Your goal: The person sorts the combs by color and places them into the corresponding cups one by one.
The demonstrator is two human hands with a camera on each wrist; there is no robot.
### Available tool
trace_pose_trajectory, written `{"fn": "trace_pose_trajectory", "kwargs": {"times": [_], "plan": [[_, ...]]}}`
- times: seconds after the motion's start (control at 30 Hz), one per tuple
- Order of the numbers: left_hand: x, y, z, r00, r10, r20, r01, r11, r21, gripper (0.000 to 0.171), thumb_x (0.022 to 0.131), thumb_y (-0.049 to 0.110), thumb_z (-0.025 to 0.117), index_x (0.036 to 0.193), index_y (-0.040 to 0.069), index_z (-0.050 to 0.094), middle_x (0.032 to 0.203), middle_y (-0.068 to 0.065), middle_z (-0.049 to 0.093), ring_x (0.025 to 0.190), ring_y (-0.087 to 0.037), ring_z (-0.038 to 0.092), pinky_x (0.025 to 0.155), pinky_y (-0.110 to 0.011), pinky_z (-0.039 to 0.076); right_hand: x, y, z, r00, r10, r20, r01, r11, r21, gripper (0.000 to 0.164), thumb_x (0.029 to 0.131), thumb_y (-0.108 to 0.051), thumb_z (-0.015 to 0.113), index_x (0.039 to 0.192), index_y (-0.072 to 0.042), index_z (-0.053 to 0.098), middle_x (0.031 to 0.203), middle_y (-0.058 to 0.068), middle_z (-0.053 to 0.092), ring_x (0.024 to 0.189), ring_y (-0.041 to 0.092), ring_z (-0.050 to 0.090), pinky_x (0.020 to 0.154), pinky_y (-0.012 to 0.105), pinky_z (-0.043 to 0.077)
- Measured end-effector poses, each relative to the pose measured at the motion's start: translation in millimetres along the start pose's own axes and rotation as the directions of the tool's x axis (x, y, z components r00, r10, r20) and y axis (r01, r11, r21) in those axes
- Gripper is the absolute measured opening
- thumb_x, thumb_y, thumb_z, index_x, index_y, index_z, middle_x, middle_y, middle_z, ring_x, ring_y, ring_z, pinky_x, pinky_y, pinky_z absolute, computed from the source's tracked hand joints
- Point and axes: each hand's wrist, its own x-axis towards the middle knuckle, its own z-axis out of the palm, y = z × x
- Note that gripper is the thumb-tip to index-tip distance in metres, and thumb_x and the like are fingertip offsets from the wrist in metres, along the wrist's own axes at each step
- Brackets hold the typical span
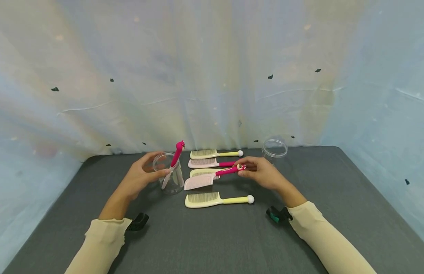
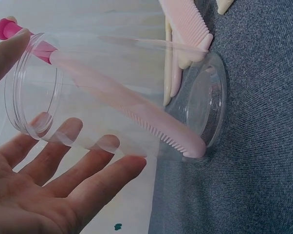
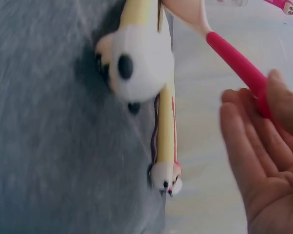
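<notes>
My left hand (image 1: 138, 177) holds a clear plastic jar (image 2: 137, 53) near its rim, thumb on one side and fingers on the other. In the jar a pink comb (image 2: 122, 100) leans with teeth end down, its magenta handle sticking out past the rim. My right hand (image 1: 263, 173) pinches a second pink comb (image 1: 199, 182) by the figured end of its magenta handle. This comb is raised over the row of combs, its teeth end towards the jar. Beneath it lies a yellow comb (image 1: 195, 173), partly hidden.
Behind lie another pink comb (image 1: 202, 163) and a yellow comb (image 1: 203, 153). Nearer the front is a yellow comb (image 1: 202, 200) with a white figured end. A clear round container or lid (image 1: 275, 155) stands at the back right of the dark table (image 1: 212, 243), before a hanging cloth (image 1: 212, 76).
</notes>
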Motion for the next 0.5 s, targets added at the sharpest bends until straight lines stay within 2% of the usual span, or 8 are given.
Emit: {"fn": "trace_pose_trajectory", "kwargs": {"times": [0.07, 0.2, 0.43, 0.5], "plan": [[0.1, 0.7, 0.0, 1.0, 0.002, 0.003, -0.002, 1.0, -0.003, 0.078, 0.089, 0.042, 0.074, 0.153, 0.019, 0.036, 0.155, -0.01, 0.044, 0.136, -0.038, 0.051, 0.1, -0.056, 0.051, 2, -3, 2, 1.0, 0.0, -0.024, 0.002, 0.998, 0.06, 0.032, 0.094, -0.02, 0.07, 0.126, -0.018, 0.066, 0.123, 0.007, 0.069, 0.116, 0.027, 0.067, 0.091, 0.043, 0.058], [-0.6, 2.6, 0.3, 1.0, 0.005, 0.006, -0.005, 1.0, -0.01, 0.076, 0.09, 0.04, 0.074, 0.153, 0.019, 0.036, 0.155, -0.011, 0.044, 0.137, -0.038, 0.05, 0.1, -0.057, 0.05, 8, -12, 8, 0.998, -0.01, -0.06, 0.023, 0.975, 0.22, 0.034, 0.095, -0.017, 0.068, 0.128, -0.013, 0.065, 0.122, 0.011, 0.071, 0.111, 0.028, 0.069, 0.093, 0.046, 0.057], [-2.0, 5.5, 2.0, 1.0, 0.003, 0.007, -0.003, 1.0, -0.005, 0.074, 0.09, 0.04, 0.073, 0.153, 0.022, 0.037, 0.155, -0.01, 0.044, 0.137, -0.038, 0.05, 0.099, -0.056, 0.051, 13, -22, 18, 0.996, -0.027, -0.079, 0.06, 0.889, 0.454, 0.042, 0.096, -0.012, 0.065, 0.136, 0.0, 0.057, 0.132, 0.023, 0.063, 0.11, 0.027, 0.07, 0.095, 0.041, 0.057], [-1.6, 5.3, 1.9, 1.0, 0.0, 0.005, 0.0, 1.0, -0.001, 0.074, 0.09, 0.041, 0.073, 0.152, 0.022, 0.038, 0.155, -0.01, 0.045, 0.137, -0.037, 0.05, 0.099, -0.056, 0.051, 13, -23, 21, 0.996, -0.041, -0.077, 0.075, 0.858, 0.508, 0.043, 0.098, -0.012, 0.062, 0.138, 0.004, 0.053, 0.135, 0.026, 0.061, 0.113, 0.032, 0.068, 0.097, 0.042, 0.055]]}}
